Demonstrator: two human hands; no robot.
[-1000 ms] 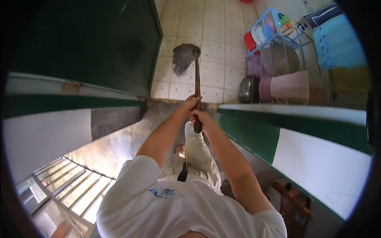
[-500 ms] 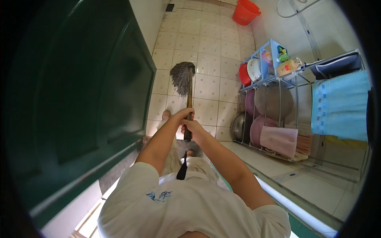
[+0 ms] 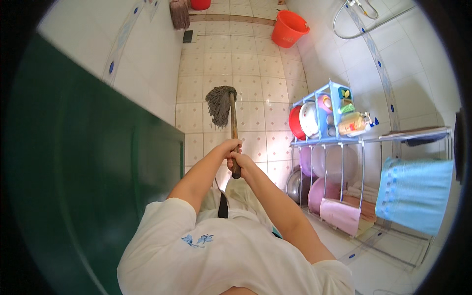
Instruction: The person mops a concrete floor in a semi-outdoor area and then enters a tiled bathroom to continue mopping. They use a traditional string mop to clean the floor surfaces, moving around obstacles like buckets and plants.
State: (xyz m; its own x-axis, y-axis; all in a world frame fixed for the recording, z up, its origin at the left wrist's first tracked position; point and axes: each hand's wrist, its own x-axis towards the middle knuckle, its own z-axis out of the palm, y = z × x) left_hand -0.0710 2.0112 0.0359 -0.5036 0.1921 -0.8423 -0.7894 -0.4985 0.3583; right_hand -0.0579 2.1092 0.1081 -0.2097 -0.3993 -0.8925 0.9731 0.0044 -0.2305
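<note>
— What have we got in view?

— A mop (image 3: 227, 112), out in front of me over the tiled floor (image 3: 255, 64). Its grey string head sits at or just over the tiles, hard to say which, and the wooden handle runs straight back toward my chest.

— And the hands?

— Both clamped on the handle, stacked close together near its top end. Left hand (image 3: 230, 147) is the one further down the shaft, right hand (image 3: 238, 160) just behind it, touching it, fingers wrapped right round.

— How will it handle?

— My guess: stiff stick, soft floppy head that drags, heavier if those strings are wet. All the weight is at the far end, so a grip this high gives reach but little leverage; one hand lower on the shaft would steady it.

— Around you?

— Dark green door (image 3: 93, 172) close on my left. On my right, a blue wire rack (image 3: 327, 132) of basins and bottles, a blue towel (image 3: 413, 191) hanging beyond it. An orange bucket (image 3: 289, 28) stands well off across the floor.
</note>
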